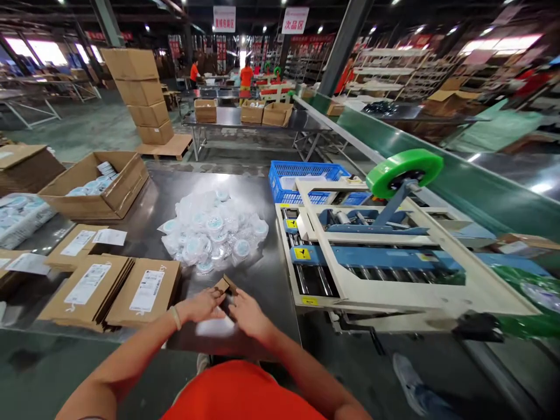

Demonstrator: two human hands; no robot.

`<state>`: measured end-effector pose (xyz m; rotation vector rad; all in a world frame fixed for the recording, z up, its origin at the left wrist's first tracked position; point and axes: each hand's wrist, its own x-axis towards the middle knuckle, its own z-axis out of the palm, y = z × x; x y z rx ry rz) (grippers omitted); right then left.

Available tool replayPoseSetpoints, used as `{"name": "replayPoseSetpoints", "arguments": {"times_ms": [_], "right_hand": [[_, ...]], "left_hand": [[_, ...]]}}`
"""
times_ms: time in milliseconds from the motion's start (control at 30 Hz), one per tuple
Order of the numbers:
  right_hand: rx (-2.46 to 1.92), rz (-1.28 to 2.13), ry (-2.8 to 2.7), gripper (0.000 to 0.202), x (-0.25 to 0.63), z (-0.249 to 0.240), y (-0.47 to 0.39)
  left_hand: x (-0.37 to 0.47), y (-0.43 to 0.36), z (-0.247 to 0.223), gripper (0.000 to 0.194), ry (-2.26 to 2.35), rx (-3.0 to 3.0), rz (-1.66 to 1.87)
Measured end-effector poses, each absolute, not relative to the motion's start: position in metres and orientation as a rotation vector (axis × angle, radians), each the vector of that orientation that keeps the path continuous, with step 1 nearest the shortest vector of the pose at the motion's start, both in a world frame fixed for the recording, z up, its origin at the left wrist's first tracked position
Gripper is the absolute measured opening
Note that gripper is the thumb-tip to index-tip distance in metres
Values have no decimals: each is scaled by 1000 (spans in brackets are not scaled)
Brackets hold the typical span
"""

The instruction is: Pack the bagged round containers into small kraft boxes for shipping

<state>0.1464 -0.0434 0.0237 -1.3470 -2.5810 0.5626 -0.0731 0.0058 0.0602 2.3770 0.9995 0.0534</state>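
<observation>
And here are both my hands, together in front of me: my left hand (pixel 205 304) angles inward, a pale band round the wrist, my right hand (pixel 248 314) leans in to meet it, forearms bare, fingers pointing forward!

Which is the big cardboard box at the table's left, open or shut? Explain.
Open: the cardboard box has no cover on top, and round packs show inside.
</observation>
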Motion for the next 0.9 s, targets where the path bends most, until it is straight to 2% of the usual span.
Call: {"name": "replayPoseSetpoints", "arguments": {"times_ms": [67,100,167,267,400,467,533,633,700,800,900], "right_hand": [[-1263,554,-2687,27,167,36,-31],[-1240,563,-2716,32,175,41,-26],[-1234,591,-2713,40,183,47,-20],[-1371,554,-2579,55,183,47,-18],[-1792,691,-2298,93,172,37,-20],[-1944,809,-2207,93,162,32,-23],[-2045,819,-2157,82,154,28,-25],[-1937,831,-2147,74,157,26,-23],[-1721,946,-2168,70,168,25,-21],[-1600,1052,-2214,64,176,21,-28],[-1752,849,-2301,85,158,5,-52]], "left_hand": [[-71,16,65,13,905,2284,-14],[-67,20,67,11,872,2257,-61],[-58,27,69,19,897,2235,-101],[-51,27,68,15,947,2218,-115],[-57,13,67,11,959,2267,-139],[-61,8,68,14,952,2304,-139],[-62,7,68,15,942,2298,-121],[-51,10,63,12,1051,2244,-39],[-41,11,57,23,1285,2136,72],[-31,8,43,55,1580,1938,222],[-36,7,31,76,1640,1730,406]]}}
